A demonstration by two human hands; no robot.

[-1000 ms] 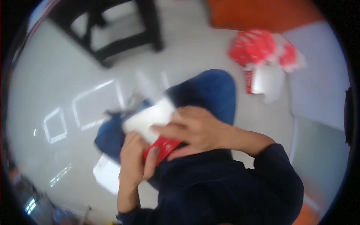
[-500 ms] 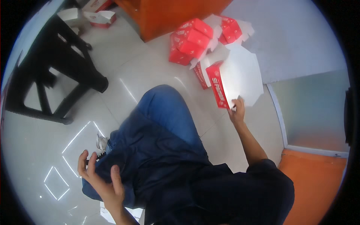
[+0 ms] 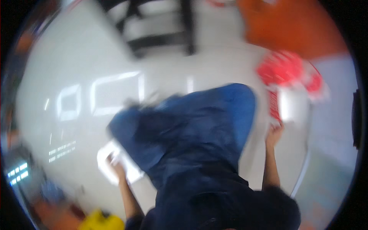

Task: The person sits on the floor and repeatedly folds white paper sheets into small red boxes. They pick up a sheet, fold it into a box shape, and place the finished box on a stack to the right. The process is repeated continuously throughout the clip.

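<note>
The picture is smeared by motion. My right hand (image 3: 274, 135) is at the near end of a red and white cardboard box (image 3: 274, 106), its fingers closed at the end of the red side panel. The white inside of the box shows to the right of that panel. My left hand (image 3: 117, 167) is down on a white flat piece, apparently card (image 3: 132, 168), on the floor beside my left knee; its fingers are too blurred to read. Several red folded boxes (image 3: 283, 68) sit on the floor just beyond the box at my right hand.
A black stool or table frame (image 3: 161, 39) stands ahead on the shiny floor (image 3: 214, 57). An orange panel (image 3: 295, 27) rises at the far right, with a pale wall (image 3: 333, 115) beside it. Something yellow (image 3: 101, 220) lies at the lower left.
The view has swung left, so the boxes appear further right. My left hand has gone from raised with fingers spread to down on the white piece. My right hand stays at the box.
</note>
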